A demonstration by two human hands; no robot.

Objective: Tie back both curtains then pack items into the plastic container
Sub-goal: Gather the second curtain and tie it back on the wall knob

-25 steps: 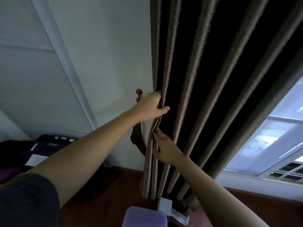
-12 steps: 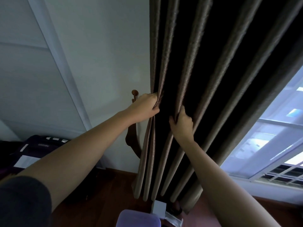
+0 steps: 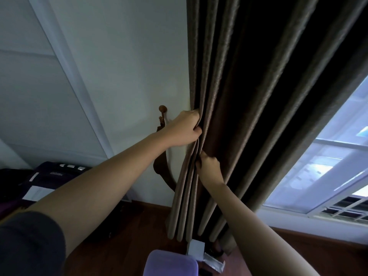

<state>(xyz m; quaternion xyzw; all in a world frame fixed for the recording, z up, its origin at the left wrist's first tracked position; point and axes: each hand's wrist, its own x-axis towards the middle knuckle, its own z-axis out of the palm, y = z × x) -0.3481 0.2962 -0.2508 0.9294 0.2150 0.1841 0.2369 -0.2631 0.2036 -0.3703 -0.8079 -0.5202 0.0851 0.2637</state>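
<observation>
While the left hand [image 3: 183,130] clenches the gathered pleats of the brown curtain [image 3: 249,92] by the wall [image 3: 129,56] and the right hand [image 3: 209,168] pinches the next fold just below, the step in hand looks like bunching this curtain for tying. Next, I judge, one hand must hold the bundle while the other fetches the tie-back [image 3: 161,172] hanging from the wall knob [image 3: 162,108] just beside. The purple plastic container [image 3: 170,262] sits below; the white label [image 3: 36,193] on the dark case [image 3: 50,173] is unreadable.
</observation>
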